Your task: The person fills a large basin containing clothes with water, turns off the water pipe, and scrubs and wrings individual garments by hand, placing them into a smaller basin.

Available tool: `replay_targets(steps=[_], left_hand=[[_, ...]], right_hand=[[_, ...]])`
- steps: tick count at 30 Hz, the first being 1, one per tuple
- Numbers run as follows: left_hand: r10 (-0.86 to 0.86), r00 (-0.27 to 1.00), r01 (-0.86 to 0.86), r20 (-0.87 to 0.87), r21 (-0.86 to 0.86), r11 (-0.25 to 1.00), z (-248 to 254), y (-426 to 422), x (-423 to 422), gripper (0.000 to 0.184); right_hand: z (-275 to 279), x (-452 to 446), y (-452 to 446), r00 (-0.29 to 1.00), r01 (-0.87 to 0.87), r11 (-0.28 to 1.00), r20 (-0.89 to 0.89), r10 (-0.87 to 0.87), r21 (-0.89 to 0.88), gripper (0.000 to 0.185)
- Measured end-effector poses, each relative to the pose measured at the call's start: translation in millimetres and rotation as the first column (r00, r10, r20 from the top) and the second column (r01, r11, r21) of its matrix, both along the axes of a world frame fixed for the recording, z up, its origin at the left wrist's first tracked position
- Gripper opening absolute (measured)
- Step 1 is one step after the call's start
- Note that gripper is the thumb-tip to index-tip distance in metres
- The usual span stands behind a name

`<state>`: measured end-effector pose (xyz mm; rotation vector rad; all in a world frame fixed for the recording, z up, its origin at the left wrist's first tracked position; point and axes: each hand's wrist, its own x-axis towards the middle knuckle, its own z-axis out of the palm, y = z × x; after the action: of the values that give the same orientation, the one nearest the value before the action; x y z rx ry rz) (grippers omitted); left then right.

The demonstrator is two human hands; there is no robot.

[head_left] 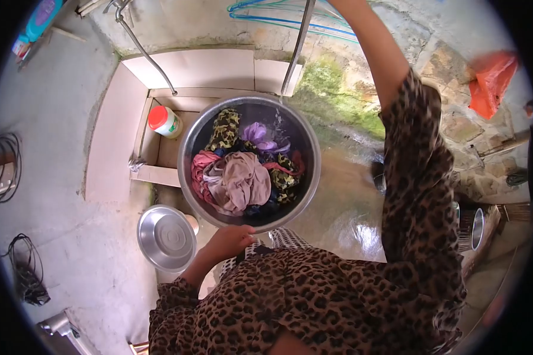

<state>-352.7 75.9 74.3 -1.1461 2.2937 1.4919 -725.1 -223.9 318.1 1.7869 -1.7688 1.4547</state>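
- At the centre of the head view, a large metal basin (184,177) sits before the person, holding a mauve cloth (243,180), a red cloth (204,183), camouflage fabric (224,130) and a purple bundle (260,137).
- On its near rim, the left hand (231,241) has its fingers curled over the edge, closed on the metal.
- Past the far edge of the view, the right hand is cut off; only the raised right arm (373,44) shows, so its fingers cannot be told.
- Loaded like this, the basin is probably heavy, stiff and slick when wet; opposite sides of the rim look the surest hold.
- The fabrics look soft and limp, likely weighty where soaked; a bunched handful would serve better than a corner.
- Over the far right rim stands a metal pipe (297,50), with water falling below its end, in the way of a straight lift.
- To the left, a tiled trough (186,71) with a red-lidded jar (170,125) blocks that side; a smaller metal bowl (166,234) lies near left.
- On the right, the wet floor (343,195) may be slippery.
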Motion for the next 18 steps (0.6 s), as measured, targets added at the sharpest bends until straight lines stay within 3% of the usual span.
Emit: replay_targets(steps=[2, 4, 5, 6, 7, 8, 9, 10, 11, 13, 16, 17, 18], left_hand=[[0.020, 1.000, -0.020, -0.005, 0.018, 1.000, -7, -2, -2, 0.035], [0.030, 0.999, -0.030, -0.034, 0.009, 1.000, -25, -3, 2, 0.036], [0.037, 0.999, -0.036, -0.014, 0.023, 0.999, -35, -3, 6, 0.037], [0.041, 0.999, -0.041, 0.005, 0.036, 0.999, -46, -3, 11, 0.037], [0.044, 0.999, -0.045, 0.025, 0.048, 0.998, -56, -7, 16, 0.038], [0.060, 0.997, -0.064, 0.051, 0.075, 0.995, -65, -12, 21, 0.039], [0.074, 0.994, -0.082, 0.076, 0.100, 0.992, -74, -19, 26, 0.040], [0.088, 0.991, -0.101, 0.102, 0.123, 0.987, -85, -26, 31, 0.042], [0.105, 0.989, -0.115, 0.103, 0.099, 0.988, -100, -35, 37, 0.044], [0.132, 0.986, -0.138, 0.104, 0.048, 0.989, -135, -59, 48, 0.047], [0.300, 0.953, -0.298, 0.031, -0.054, 0.953, -195, -115, 52, 0.052], [0.319, 0.948, -0.314, -0.012, -0.213, 0.925, -210, -133, 52, 0.052], [0.331, 0.942, -0.328, -0.057, -0.366, 0.871, -224, -156, 49, 0.053]], right_hand=[[-45, -1, 34, 0.996, -0.005, 1.000, 0.088, 0.007, -0.012, 0.030], [-129, -3, 52, 0.983, -0.031, 0.999, 0.179, 0.029, 0.009, 0.026], [-193, -10, 52, 0.976, -0.091, 0.979, 0.213, 0.051, 0.182, 0.024], [-254, -12, 61, 0.998, -0.062, 0.856, 0.052, 0.042, 0.513, 0.012], [-345, -25, 63, 0.939, -0.053, 0.751, -0.223, 0.261, 0.658, 0.011], [-372, 0, 96, 0.924, -0.371, 0.488, 0.364, 0.113, 0.790, 0.013], [-429, 13, 125, 0.935, -0.349, 0.600, 0.304, 0.180, 0.720, 0.018], [-454, 29, 143, 0.947, -0.318, 0.388, 0.275, 0.165, 0.865, 0.022], [-478, 41, 159, 0.948, -0.294, 0.258, 0.246, 0.203, 0.920, 0.026], [-512, 63, 174, 0.947, -0.307, 0.173, 0.283, 0.151, 0.936, 0.035], [-539, 92, 166, 0.941, -0.336, 0.366, 0.292, 0.170, 0.868, 0.039], [-551, 98, 154, 0.927, -0.367, 0.316, 0.316, 0.202, 0.875, 0.045], [-560, 106, 140, 0.935, -0.337, 0.354, 0.265, 0.237, 0.873, 0.046]])
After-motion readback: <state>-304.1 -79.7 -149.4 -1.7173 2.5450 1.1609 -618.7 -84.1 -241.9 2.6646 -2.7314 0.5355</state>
